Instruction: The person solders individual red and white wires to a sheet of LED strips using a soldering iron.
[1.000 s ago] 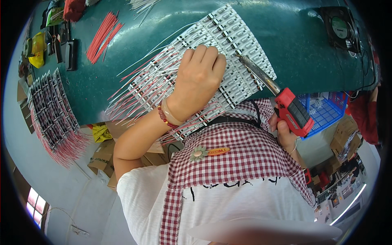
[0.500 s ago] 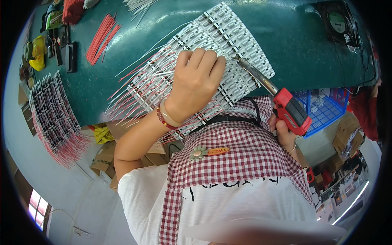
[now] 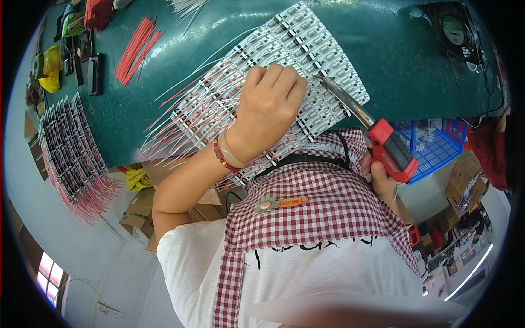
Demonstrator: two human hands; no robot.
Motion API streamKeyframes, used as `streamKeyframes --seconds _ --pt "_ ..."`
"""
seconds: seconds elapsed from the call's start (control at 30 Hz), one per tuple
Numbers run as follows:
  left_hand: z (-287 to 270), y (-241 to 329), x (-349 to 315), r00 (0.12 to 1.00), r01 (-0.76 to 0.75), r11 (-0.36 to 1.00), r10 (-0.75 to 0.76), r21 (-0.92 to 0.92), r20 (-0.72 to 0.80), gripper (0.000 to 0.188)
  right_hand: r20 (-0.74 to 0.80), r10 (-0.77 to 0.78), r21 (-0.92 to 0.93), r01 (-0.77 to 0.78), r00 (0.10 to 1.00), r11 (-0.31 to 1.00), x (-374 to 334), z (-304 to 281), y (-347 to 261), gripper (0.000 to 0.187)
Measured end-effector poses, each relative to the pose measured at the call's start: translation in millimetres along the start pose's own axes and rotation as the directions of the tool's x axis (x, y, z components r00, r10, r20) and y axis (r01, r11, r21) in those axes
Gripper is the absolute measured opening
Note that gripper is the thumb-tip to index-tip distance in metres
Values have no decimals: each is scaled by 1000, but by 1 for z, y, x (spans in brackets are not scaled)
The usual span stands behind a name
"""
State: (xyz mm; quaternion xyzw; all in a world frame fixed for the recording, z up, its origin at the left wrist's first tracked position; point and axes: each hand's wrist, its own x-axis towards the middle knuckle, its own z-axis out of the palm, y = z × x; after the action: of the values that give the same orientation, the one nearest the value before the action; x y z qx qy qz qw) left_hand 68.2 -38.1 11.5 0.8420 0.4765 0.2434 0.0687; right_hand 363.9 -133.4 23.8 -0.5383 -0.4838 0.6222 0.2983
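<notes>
You're in a workshop, one for wiring electronics by the look of it. Your green bench (image 3: 388,60) fills twelve o'clock and carries boards (image 3: 322,52) bristling with red and white wires (image 3: 227,101). At two o'clock you have what looks like a soldering iron (image 3: 389,148), with a boxy fan (image 3: 455,31) farther out. Spare red wires (image 3: 136,49) lie between ten and eleven, and more wired boards (image 3: 74,147) sit at nine. You've cartons (image 3: 138,210) at eight, a blue basket (image 3: 437,156) at three, and a strip light (image 3: 471,271) over a cluttered area at four. Your checked apron (image 3: 306,224) fits too.
</notes>
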Motion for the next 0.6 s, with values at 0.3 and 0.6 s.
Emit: streamKeyframes --seconds 0.3,0.6 --pt "0 1 -1 1000 12 1000 -12 13 6 18 -24 3 -144 -7 1000 990 -5 -2 10 60" --pt "0 1 -1 1000 11 999 -11 38 7 16 0 24 -34 -24 1000 999 -1 1 -5 64"
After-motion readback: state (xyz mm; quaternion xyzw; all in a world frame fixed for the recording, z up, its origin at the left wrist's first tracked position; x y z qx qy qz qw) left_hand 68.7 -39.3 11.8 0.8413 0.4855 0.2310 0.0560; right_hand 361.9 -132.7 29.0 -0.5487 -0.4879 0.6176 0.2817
